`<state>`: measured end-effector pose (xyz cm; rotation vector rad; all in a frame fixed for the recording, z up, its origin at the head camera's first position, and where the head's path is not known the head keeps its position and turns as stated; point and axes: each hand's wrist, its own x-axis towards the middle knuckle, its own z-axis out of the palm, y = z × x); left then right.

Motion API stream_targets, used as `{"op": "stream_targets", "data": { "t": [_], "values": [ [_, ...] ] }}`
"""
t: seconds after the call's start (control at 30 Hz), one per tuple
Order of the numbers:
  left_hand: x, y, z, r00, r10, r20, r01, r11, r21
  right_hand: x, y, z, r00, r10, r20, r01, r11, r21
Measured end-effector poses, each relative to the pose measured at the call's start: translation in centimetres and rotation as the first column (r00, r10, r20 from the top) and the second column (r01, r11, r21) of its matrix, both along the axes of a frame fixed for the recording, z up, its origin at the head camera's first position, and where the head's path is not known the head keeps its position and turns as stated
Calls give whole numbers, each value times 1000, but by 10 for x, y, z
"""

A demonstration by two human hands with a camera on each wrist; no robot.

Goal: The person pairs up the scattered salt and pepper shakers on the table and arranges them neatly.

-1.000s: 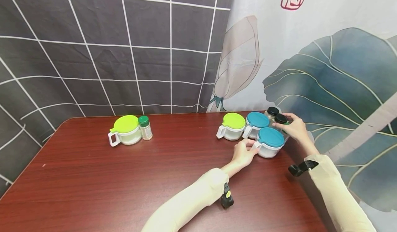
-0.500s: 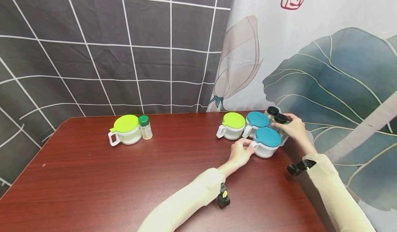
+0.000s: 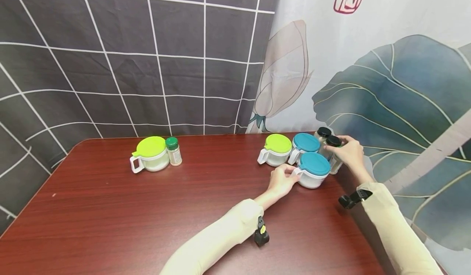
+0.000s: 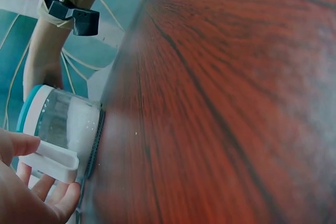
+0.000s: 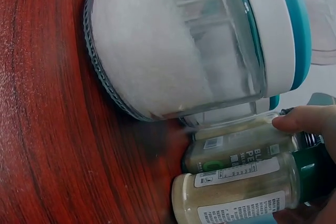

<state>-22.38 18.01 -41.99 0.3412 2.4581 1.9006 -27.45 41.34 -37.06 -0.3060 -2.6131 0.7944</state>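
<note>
Gripping the white handle point(image 4: 55, 162) of the blue-lidded seasoning jar point(image 3: 312, 173), right of centre in the head frame, my left hand point(image 3: 282, 183) is nearer to it. That handle juts toward the left of the frame, straight into my fingers; the squat body lies just right of them. My right hand point(image 3: 351, 154), farther right, spans the green-capped shaker point(image 5: 236, 192) and the black-capped pepper shaker point(image 5: 236, 148), thumb on the pepper one's neck, fingers curled behind the green cap. A second blue-lidded jar point(image 3: 306, 142) sits close behind; I can't tell whether they touch. The bench's point(image 3: 147, 217) right edge and the printed curtain point(image 3: 401, 99) crowd that side, so I judge the roomier way runs toward lower left.
</note>
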Motion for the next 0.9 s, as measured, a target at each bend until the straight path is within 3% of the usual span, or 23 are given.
{"op": "stream_targets", "data": {
  "t": [0.4, 0.6, 0.9],
  "values": [
    [0, -6, 1, 1000, 3, 6, -3, 1000, 11, -2, 0, -3, 999, -37, -24, 37, 999, -19],
    [0, -7, 2, 999, 31, -25, -31, 999, -16, -1, -1, -5, 997, -22, -73, 21, 1000, -19],
    [1, -6, 1, 997, 43, -70, -46, 998, -41, 0, -1, -3, 986, -65, -151, 58, 997, -45]
  ]
}}
